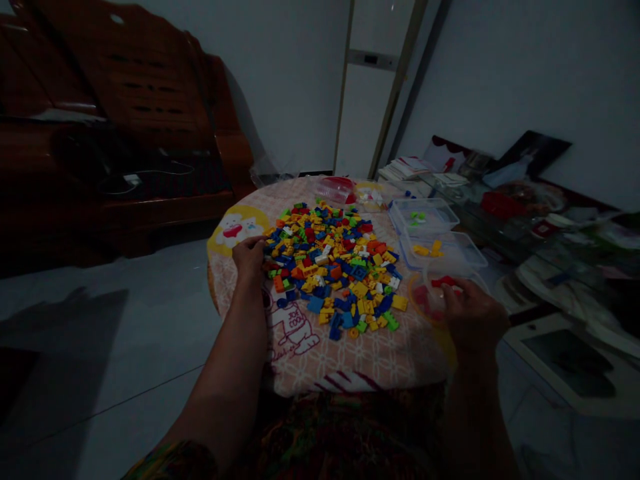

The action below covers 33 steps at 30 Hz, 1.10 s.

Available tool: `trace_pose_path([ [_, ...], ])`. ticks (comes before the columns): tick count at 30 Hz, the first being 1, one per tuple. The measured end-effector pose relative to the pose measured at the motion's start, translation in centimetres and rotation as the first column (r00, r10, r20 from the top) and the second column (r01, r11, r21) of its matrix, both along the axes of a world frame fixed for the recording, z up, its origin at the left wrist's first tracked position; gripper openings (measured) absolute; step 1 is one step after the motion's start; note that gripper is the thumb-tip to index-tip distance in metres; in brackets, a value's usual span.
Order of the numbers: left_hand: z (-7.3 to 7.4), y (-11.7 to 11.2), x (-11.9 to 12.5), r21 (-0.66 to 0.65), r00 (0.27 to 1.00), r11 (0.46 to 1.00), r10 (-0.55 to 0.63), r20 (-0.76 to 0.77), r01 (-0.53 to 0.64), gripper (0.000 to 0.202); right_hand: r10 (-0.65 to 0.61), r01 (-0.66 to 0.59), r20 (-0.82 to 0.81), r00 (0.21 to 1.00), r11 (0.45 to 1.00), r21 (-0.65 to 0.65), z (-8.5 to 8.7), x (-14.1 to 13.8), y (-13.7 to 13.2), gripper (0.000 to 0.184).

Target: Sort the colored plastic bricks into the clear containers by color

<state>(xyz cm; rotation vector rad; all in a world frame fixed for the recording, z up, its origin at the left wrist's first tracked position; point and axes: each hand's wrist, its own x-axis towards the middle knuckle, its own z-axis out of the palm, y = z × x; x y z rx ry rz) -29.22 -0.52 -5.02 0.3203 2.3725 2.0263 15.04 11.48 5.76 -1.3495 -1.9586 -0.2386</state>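
A large heap of mixed toy building bricks (345,250) in yellow, blue, red, green, orange and white covers the middle of the round table. My left hand (249,257) rests at the heap's left edge, its fingers curled together against the bricks; what lies between the fingertips is hidden. On the other side, my right hand (473,310) pinches a red brick (445,281) above the front clear plastic box (424,270). Red pieces show inside that box. Behind it, one clear box (475,250) holds yellow bricks, and another (450,212) holds a few green ones.
A patterned cloth (350,367) covers the table. A clear tub with red (340,190) and white pieces (370,197) stand at the back. To the right is a cluttered glass table (465,190); a wooden bench (165,133) stands back left.
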Motion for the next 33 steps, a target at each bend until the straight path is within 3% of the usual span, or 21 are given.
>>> trace_pose_path([
  [3,0.0,0.0,0.1,0.002,1.000,1.000,0.000,0.005,0.000,0.035,0.013,-0.014,-0.030,0.999,1.000,-0.013,-0.3,-0.1,0.3,0.042],
  [7,0.3,-0.1,0.4,0.041,1.000,0.999,-0.009,0.018,0.009,0.034,0.259,-0.267,-0.096,0.961,0.961,-0.079,-1.0,-2.9,-1.2,0.037],
  [10,0.4,-0.2,0.4,0.046,0.999,0.999,-0.018,0.031,0.016,0.033,0.472,-0.480,-0.084,0.877,0.869,-0.123,-1.6,-6.4,-3.0,0.032],
  [14,0.5,-0.2,0.4,0.058,0.999,0.998,-0.031,0.040,0.029,0.032,0.663,-0.648,0.015,0.749,0.736,-0.198,-2.3,-11.9,-5.0,0.025],
  [19,0.6,-0.4,0.6,0.084,0.998,0.996,-0.012,0.054,0.007,0.031,0.830,-0.774,0.149,0.537,0.556,-0.303,-2.7,-18.9,-6.3,0.023],
  [22,0.8,-0.4,0.8,0.083,0.998,0.996,-0.019,0.063,0.014,0.032,0.871,-0.815,0.223,0.437,0.489,-0.312,-3.2,-22.7,-7.1,0.027],
  [24,0.9,-0.4,0.8,0.075,0.998,0.997,-0.017,0.067,0.012,0.031,0.867,-0.810,0.280,0.413,0.490,-0.322,-3.7,-24.7,-7.6,0.029],
  [27,1.1,-0.4,0.8,0.076,0.998,0.997,-0.018,0.058,0.014,0.030,0.836,-0.758,0.358,0.415,0.536,-0.372,-4.6,-26.5,-7.9,0.029],
  [33,1.0,-0.3,0.7,0.052,0.997,0.999,-0.009,0.080,0.005,0.030,0.841,-0.737,0.361,0.403,0.532,-0.417,-5.2,-25.7,-7.7,0.029],
])
